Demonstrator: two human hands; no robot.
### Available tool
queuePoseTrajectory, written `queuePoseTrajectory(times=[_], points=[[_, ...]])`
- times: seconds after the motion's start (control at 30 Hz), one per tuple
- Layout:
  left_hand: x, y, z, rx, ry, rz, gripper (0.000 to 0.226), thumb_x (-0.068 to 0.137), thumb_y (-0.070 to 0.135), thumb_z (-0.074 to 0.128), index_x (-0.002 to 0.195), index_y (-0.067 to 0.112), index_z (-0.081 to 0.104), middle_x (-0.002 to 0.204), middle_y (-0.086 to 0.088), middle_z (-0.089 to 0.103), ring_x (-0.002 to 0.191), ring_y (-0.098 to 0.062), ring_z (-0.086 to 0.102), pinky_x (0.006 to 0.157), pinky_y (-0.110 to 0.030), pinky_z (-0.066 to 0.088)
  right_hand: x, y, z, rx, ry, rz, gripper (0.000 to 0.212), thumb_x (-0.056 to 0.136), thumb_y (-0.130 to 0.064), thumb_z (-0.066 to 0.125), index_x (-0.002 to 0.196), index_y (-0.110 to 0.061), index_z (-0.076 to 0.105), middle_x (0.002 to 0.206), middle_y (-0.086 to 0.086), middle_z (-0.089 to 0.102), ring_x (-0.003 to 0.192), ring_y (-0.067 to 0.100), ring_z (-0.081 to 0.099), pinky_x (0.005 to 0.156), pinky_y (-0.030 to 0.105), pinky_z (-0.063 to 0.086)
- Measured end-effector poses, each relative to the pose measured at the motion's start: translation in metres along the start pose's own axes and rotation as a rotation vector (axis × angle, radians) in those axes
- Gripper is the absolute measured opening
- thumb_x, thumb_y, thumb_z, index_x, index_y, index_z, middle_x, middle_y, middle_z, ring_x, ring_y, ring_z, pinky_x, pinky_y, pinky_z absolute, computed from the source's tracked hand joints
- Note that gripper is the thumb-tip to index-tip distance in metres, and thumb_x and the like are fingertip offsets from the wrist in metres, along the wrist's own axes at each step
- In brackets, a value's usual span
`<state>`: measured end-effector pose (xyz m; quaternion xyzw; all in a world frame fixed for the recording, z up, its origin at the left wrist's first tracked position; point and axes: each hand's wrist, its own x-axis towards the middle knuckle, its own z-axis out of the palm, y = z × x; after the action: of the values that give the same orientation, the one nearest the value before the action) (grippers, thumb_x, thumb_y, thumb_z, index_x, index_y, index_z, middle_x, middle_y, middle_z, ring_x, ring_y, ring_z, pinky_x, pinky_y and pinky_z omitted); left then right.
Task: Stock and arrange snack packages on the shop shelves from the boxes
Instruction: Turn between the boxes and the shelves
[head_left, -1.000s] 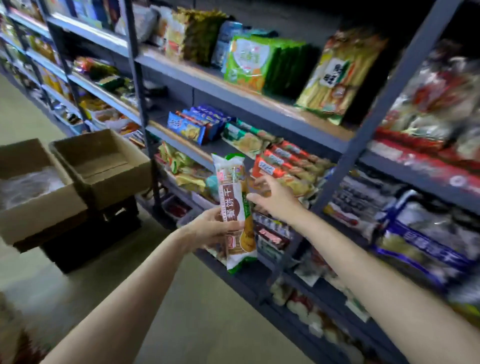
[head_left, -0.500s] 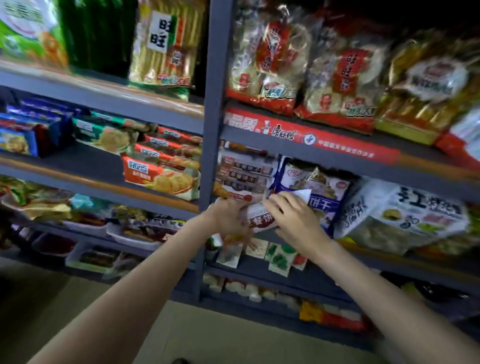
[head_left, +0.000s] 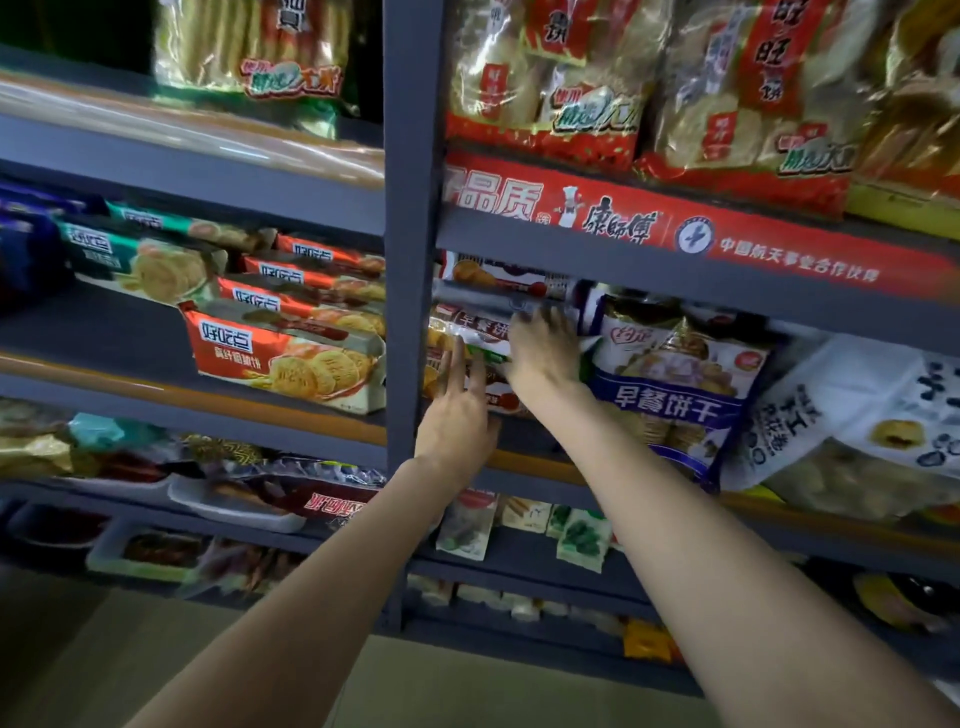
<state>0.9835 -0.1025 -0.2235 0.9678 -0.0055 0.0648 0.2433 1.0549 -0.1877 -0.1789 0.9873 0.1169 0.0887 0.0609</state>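
Here both hands reach into the middle shelf (head_left: 524, 470), just right of the grey post (head_left: 413, 312). The left hand (head_left: 457, 415) lays straight fingers against the stacked biscuit packs (head_left: 470, 325). The right hand (head_left: 545, 353) presses flat on the same stack, beside the blue bag (head_left: 675, 395).

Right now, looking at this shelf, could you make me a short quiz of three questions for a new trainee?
1. True or false: the left hand has its fingers straight against the stacked brown-and-white packs.
2. Which bag stands directly right of the right hand? A) the blue-and-white biscuit bag B) a green bag C) a yellow box
3. Fill in: the banner on the shelf edge above the hands is mostly ____.

Key: 1 true; 2 A, the blue-and-white biscuit bag; 3 red.
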Motion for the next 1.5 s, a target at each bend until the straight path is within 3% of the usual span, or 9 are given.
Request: queuePoseTrajectory(times=[0.1, 0.3, 0.43, 0.53, 0.67, 0.93, 1.03, 1.2, 1.5], points=[[0.019, -0.009, 0.009, -0.025, 0.02, -0.057, 0.075, 0.094, 0.014, 0.047, 0.149, 0.008, -0.003, 0.155, -0.01, -0.021, 0.144, -0.024, -0.015, 0.104, -0.031, 0.038, 0.017, -0.002, 0.019, 0.077, 0.045, -0.009, 0.063, 0.089, -0.01, 0.061, 0.143, -0.007, 0.028, 0.146, 0.016, 0.031, 0.136, 0.034, 0.025, 0.112, 0.042, 0.023], [0.043, -0.013, 0.032, 0.018, -0.027, -0.131, 0.078, 0.095, 0.022, 0.047, 0.149, 0.004, -0.007, 0.152, -0.013, -0.029, 0.145, -0.027, -0.012, 0.118, -0.035, 0.014, 0.028, 0.012, 0.055, 0.256, 0.138, -0.082, 0.061, 0.085, -0.004, 0.062, 0.139, -0.007, 0.033, 0.145, 0.013, 0.033, 0.137, 0.03, 0.027, 0.114, 0.042, 0.024], [0.035, -0.012, 0.031, -0.003, -0.054, -0.128, 0.077, 0.094, 0.019, 0.048, 0.149, 0.004, -0.004, 0.152, -0.014, -0.028, 0.145, -0.029, -0.004, 0.111, -0.033, 0.03, 0.018, 0.014, 0.047, 0.304, 0.038, -0.11, 0.067, 0.085, 0.002, 0.058, 0.143, -0.009, 0.026, 0.151, 0.011, 0.021, 0.14, 0.029, 0.018, 0.114, 0.047, 0.024], [0.015, -0.006, 0.022, -0.029, -0.1, -0.127, 0.073, 0.093, 0.015, 0.049, 0.15, 0.007, 0.005, 0.156, -0.015, -0.01, 0.138, -0.034, 0.024, 0.097, -0.038, 0.04, -0.012, 0.018, 0.035, 0.354, 0.023, -0.13, 0.068, 0.084, 0.008, 0.054, 0.144, -0.009, 0.027, 0.151, 0.011, 0.017, 0.139, 0.031, 0.021, 0.109, 0.046, 0.034], [-0.032, -0.014, 0.008, -0.007, -0.062, -0.05, 0.04, 0.09, 0.011, 0.047, 0.13, 0.006, 0.047, 0.128, -0.014, 0.052, 0.115, -0.033, 0.051, 0.092, -0.039, 0.04, -0.058, 0.019, 0.015, 0.444, 0.091, -0.151, 0.048, 0.088, 0.0, 0.052, 0.135, -0.006, 0.042, 0.145, 0.011, 0.029, 0.132, 0.028, 0.035, 0.098, 0.036, 0.047], [-0.155, -0.077, -0.003, -0.178, 0.098, -0.359, 0.032, 0.086, 0.004, 0.051, 0.118, 0.005, 0.056, 0.113, -0.015, 0.056, 0.098, -0.036, 0.057, 0.082, -0.045, 0.047, -0.138, -0.03, 0.005, 0.492, -0.046, -0.401, 0.035, 0.094, -0.01, 0.046, 0.129, -0.01, 0.045, 0.132, 0.006, 0.038, 0.079, 0.022, 0.057, 0.058, 0.033, 0.047], [-0.193, -0.104, -0.032, -0.251, 0.203, -0.518, 0.034, 0.086, 0.004, 0.052, 0.119, 0.009, 0.058, 0.114, -0.013, 0.056, 0.101, -0.032, 0.058, 0.086, -0.042, 0.048, -0.154, -0.076, 0.003, 0.473, -0.152, -0.547, 0.037, 0.096, -0.014, 0.043, 0.134, -0.012, 0.04, 0.133, 0.004, 0.035, 0.073, 0.015, 0.046, 0.053, 0.029, 0.038], [-0.286, -0.166, -0.09, -0.194, 0.338, -0.676, 0.028, 0.088, 0.007, 0.049, 0.114, 0.008, 0.06, 0.113, -0.013, 0.055, 0.103, -0.032, 0.056, 0.088, -0.04, 0.046, -0.195, -0.201, -0.009, 0.469, -0.308, -0.737, 0.038, 0.096, -0.014, 0.043, 0.134, -0.015, 0.038, 0.133, 0.005, 0.034, 0.099, 0.028, 0.052, 0.067, 0.037, 0.045], [-0.638, -0.306, -0.156, -0.191, 0.606, -1.293, 0.022, 0.085, -0.002, 0.054, 0.106, -0.002, 0.061, 0.103, -0.021, 0.059, 0.098, -0.035, 0.058, 0.083, -0.04, 0.045, -0.39, -0.482, -0.037, 0.417, -0.559, -1.18, 0.046, 0.093, -0.012, 0.047, 0.138, -0.01, 0.035, 0.135, 0.012, 0.033, 0.12, 0.032, 0.041, 0.094, 0.038, 0.038]])
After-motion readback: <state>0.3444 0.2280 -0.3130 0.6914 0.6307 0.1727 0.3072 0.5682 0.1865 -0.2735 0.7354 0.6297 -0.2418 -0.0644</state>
